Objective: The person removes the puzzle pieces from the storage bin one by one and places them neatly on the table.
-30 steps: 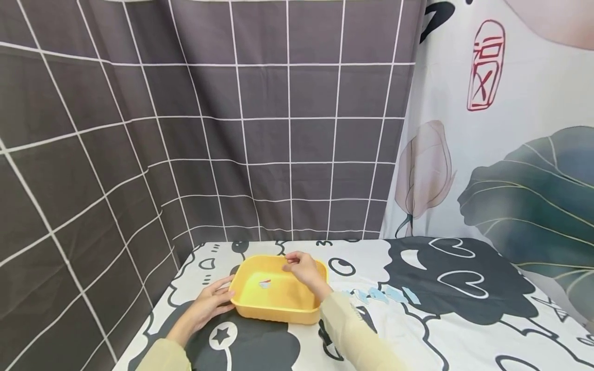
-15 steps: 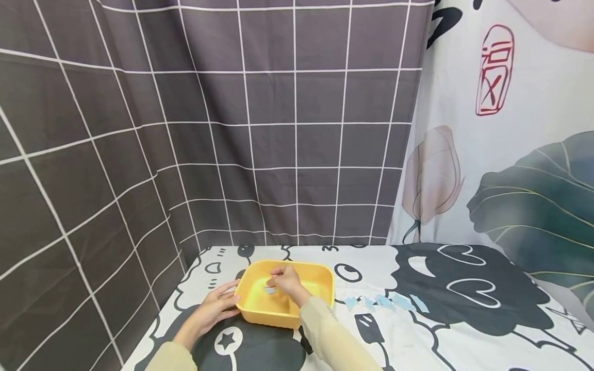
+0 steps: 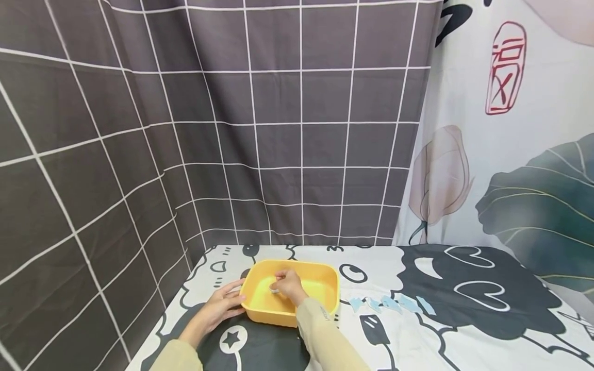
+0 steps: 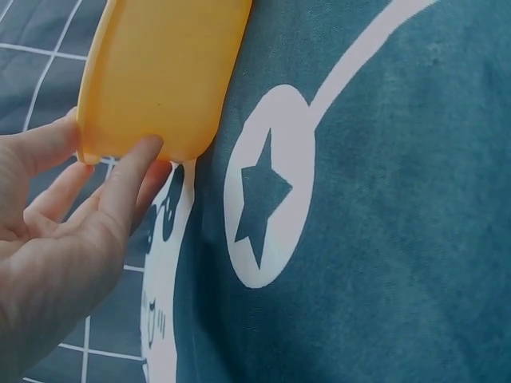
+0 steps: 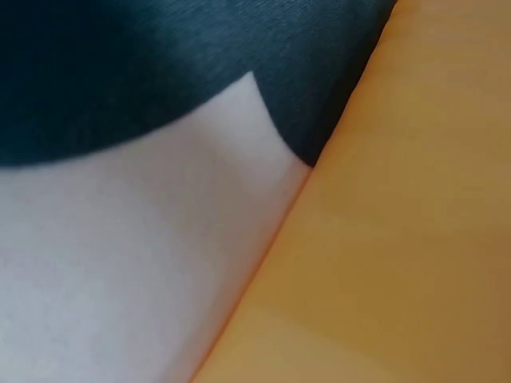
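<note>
A yellow plastic bin [image 3: 327, 291] stands on the patterned cloth. My left hand [image 3: 223, 306] holds its left side, one digit over the rim and other fingers against the outer wall; the left wrist view shows those fingers [image 4: 120, 191] at the bin's end [image 4: 172, 72]. Inside the bin, my right hand [image 3: 290, 286] has its fingertips together on a small pale flat piece [image 3: 274, 290] at the floor, mostly covered by the fingers. The right wrist view shows only the bin's wall [image 5: 415, 239] and cloth, with the hand outside it.
Several pale blue, jagged, flat pieces [image 3: 391, 303] lie in a row on the cloth right of the bin. Black-and-white cartoon cloth [image 3: 371, 268] covers the table. A dark checked curtain [image 3: 320, 149] hangs behind and at left, and a floral one [image 3: 464, 180] at right.
My right hand has moved left and down inside the bin, from its back part to the small pale piece, and covers most of it. The left hand stays at the bin's side.
</note>
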Tool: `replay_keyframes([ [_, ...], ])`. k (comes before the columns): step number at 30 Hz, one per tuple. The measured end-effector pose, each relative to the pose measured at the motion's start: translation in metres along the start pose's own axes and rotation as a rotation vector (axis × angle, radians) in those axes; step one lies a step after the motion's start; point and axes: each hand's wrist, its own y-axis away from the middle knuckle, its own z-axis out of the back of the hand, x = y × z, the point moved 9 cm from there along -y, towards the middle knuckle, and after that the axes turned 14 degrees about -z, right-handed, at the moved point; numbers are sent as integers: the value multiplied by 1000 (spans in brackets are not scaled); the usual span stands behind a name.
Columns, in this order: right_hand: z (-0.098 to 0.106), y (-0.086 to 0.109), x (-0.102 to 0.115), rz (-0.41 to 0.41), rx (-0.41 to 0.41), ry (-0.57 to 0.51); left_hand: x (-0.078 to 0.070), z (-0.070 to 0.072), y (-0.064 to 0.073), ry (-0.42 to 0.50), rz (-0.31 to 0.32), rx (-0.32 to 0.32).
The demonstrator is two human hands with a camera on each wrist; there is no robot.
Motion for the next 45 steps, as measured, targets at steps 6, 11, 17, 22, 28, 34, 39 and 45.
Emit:
replay_keyframes([
  [6, -1, -20, -14, 21, 22, 55, 0, -5, -1, 12, -10, 21],
  [11, -10, -38, -23, 105, 70, 90, 1, -1, -1, 16, -7, -11],
  [17, -6, -8, -4, 70, 61, 129, -2, -1, 2, 13, 0, -5],
  [22, -1, 4, 6, 120, 0, 210, -3, 0, 2, 7, -7, 0],
  [28, -2, 7, 14, 176, -57, 337, -1, 4, 0, 8, -2, -10],
  [34, -5, 11, 11, 125, -43, 353, 1, 4, 4, 4, 10, 3],
  [39, -5, 14, 9, 134, -57, 362, 0, 1, 4, -5, 14, 9],
  [45, -3, 17, 22, 205, -33, 309, 0, 3, 1, -11, 8, 5],
])
